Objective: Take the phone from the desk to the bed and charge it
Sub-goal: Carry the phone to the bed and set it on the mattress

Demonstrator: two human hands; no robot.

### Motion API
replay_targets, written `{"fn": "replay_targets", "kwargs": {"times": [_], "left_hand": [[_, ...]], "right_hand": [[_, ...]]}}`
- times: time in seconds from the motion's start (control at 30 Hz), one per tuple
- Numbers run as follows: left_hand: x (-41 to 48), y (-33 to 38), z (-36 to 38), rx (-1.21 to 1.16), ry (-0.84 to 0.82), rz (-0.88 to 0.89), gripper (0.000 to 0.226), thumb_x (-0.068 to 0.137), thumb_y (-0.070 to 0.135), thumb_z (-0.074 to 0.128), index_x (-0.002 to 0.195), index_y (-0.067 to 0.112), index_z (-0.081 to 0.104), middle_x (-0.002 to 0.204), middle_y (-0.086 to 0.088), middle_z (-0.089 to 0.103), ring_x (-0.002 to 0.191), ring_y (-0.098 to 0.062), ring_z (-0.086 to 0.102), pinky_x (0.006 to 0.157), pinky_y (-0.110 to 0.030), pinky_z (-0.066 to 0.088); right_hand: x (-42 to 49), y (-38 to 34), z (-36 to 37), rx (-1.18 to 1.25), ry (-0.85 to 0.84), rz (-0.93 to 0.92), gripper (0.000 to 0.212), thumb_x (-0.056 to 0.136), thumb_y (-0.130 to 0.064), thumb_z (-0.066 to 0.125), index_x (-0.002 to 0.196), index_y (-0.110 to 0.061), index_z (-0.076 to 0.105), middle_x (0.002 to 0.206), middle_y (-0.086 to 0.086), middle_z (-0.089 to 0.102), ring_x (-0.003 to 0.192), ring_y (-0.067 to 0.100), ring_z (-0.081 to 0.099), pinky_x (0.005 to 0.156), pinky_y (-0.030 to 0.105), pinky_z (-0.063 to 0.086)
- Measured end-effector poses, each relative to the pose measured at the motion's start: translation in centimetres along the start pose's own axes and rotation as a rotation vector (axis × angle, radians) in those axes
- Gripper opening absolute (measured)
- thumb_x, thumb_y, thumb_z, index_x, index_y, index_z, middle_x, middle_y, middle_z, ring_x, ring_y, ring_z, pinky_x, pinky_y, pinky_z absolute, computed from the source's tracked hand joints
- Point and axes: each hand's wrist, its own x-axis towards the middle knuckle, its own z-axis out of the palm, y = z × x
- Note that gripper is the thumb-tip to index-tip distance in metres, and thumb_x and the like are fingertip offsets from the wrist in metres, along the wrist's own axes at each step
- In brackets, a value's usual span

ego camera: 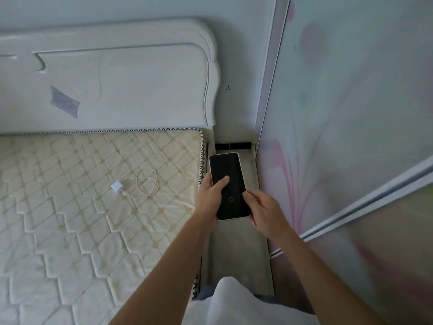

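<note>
While both arms reach in from the bottom of the frame, the phone [229,186] sits just right of centre, held in the air over the narrow strip of floor [236,252] between the bed and the wardrobe. Left hand [209,200] is clamped on it: palm and fingers wrap the phone's left edge, thumb pressed flat on the dark screen. Right hand [264,213] is at the phone's lower right edge, thumb tip touching the screen near the edge, other fingers curled behind; can't tell how firmly it grips. Screen faces up, black, with a small ring icon low on it; the case rim is pale. Phone's long axis runs roughly up-frame, tilted slightly left at the top. Mattress [70,207], bare, quilted, cream, fills the left half of the frame. On it, left of the phone and well apart from it, lie a white charger block [117,186] and its white cable [146,181], coiled loosely just right of the block. White headboard [105,73] spans upper left. Wall socket [228,87] shows on the wall right of the headboard, upper centre. Sliding wardrobe door [351,113] with a pink-green floral print covers the right side.
</note>
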Motion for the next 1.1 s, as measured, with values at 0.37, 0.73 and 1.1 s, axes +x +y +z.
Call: {"fn": "replay_targets", "kwargs": {"times": [0.37, 0.73, 1.1], "left_hand": [[9.0, 2.4, 6.8, 0.068, -0.119, -0.042, 0.016, 0.093, 0.014, 0.063, 0.108, 0.01, 0.06, 0.096, -0.016, 0.067, 0.085, -0.03, 0.066, 0.082, -0.052, 0.057], [26.0, 10.4, 8.9, 0.064, -0.162, -0.038, 0.007, 0.093, 0.011, 0.062, 0.098, 0.015, 0.061, 0.092, -0.012, 0.068, 0.077, -0.023, 0.067, 0.066, -0.035, 0.059], [40.7, 19.2, 6.7, 0.014, -0.126, -0.034, 0.023, 0.086, 0.016, 0.068, 0.107, 0.011, 0.06, 0.114, -0.029, 0.066, 0.107, -0.047, 0.064, 0.09, -0.064, 0.052]], "right_hand": [[7.5, -0.1, -4.9, 0.05, 0.129, 0.083, 0.032, 0.104, -0.02, 0.042, 0.074, -0.021, 0.055, 0.045, -0.017, 0.056, 0.04, 0.0, 0.052, 0.041, 0.01, 0.035], [25.1, -4.0, -5.1, 0.018, 0.172, 0.117, 0.032, 0.104, -0.019, 0.042, 0.075, -0.024, 0.054, 0.044, -0.019, 0.056, 0.038, 0.0, 0.053, 0.038, 0.009, 0.034], [41.6, -8.9, -2.4, -0.014, 0.082, 0.105, 0.026, 0.104, -0.019, 0.04, 0.089, -0.009, 0.059, 0.054, -0.008, 0.057, 0.038, 0.001, 0.052, 0.037, 0.012, 0.035]]}}
